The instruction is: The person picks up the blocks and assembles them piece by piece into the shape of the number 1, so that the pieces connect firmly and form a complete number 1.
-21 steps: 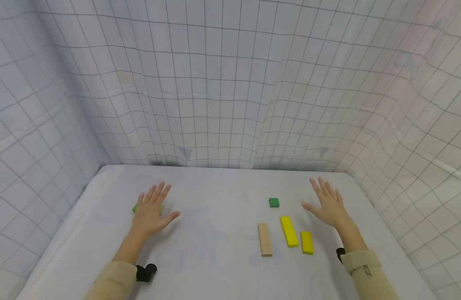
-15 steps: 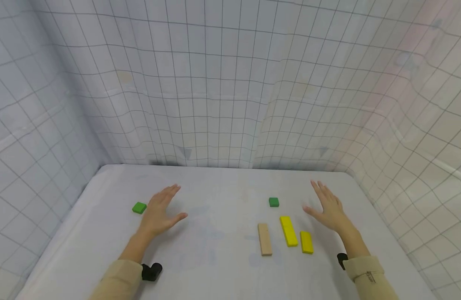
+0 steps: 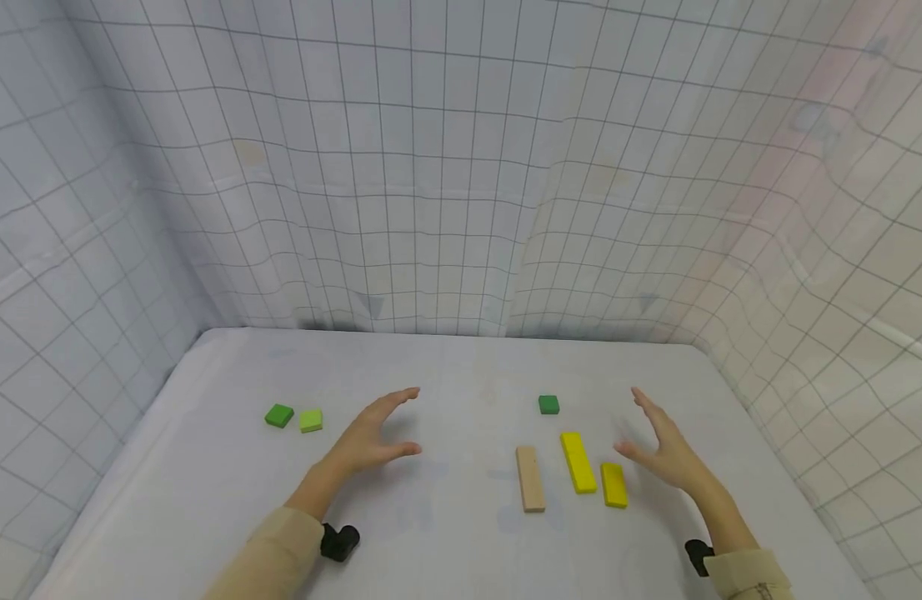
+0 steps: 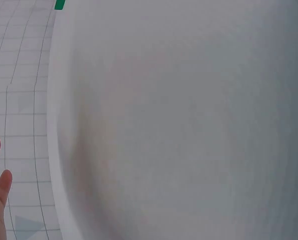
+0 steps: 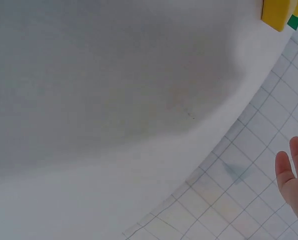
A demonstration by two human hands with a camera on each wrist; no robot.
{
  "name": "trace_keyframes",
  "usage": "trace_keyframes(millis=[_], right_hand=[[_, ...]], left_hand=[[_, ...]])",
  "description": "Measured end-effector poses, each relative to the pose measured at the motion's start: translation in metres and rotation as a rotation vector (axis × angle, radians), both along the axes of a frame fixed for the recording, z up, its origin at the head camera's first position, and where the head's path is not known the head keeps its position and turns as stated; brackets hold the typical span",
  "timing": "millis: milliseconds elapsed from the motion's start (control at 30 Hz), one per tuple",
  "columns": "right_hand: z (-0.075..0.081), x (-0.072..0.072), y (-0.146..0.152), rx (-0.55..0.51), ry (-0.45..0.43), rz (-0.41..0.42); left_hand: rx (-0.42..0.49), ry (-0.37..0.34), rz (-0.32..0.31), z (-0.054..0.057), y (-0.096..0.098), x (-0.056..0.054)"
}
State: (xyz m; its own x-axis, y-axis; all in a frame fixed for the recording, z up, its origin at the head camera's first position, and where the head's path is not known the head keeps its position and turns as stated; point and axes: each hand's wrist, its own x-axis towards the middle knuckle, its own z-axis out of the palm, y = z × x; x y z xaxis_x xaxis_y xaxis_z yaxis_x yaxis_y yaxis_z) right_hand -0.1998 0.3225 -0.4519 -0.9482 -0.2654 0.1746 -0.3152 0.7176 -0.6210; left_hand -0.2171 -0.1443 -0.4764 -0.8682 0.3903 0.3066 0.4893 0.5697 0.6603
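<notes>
My left hand hovers over the left-middle of the white table, thumb and fingers spread apart, holding nothing. Beyond it to the left lie a light green block and a darker green block. On the right side my right hand is also raised, its thumb apart from the fingers and nothing held. Closest to it is a short yellow block. A longer yellow block, a plain wooden block and a small dark green block lie between the hands.
The table has a white cover. White grid-patterned cloth stands behind it and along both sides. A black wrist device sits at the left cuff, another black device at the right one.
My left hand has moved right and turned sideways, uncovering both green blocks on the left. The right hand has turned and come slightly nearer. The blocks have stayed in place.
</notes>
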Motion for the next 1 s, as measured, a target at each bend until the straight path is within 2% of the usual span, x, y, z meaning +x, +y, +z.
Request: trace_keyframes(millis=[167, 433, 600, 1000], right_hand=[[-0.005, 0.012, 0.001, -0.069, -0.091, -0.006], [-0.017, 0.029, -0.002, -0.102, -0.114, -0.004], [-0.022, 0.038, 0.0, -0.1, -0.124, -0.03], [-0.031, 0.042, 0.003, -0.069, -0.194, -0.063]], left_hand=[[0.041, -0.057, -0.059, -0.005, 0.014, -0.003], [0.108, -0.086, -0.191, -0.012, 0.04, -0.009], [0.106, -0.093, -0.258, -0.013, 0.056, -0.014], [0.097, -0.173, -0.349, -0.016, 0.091, -0.023]])
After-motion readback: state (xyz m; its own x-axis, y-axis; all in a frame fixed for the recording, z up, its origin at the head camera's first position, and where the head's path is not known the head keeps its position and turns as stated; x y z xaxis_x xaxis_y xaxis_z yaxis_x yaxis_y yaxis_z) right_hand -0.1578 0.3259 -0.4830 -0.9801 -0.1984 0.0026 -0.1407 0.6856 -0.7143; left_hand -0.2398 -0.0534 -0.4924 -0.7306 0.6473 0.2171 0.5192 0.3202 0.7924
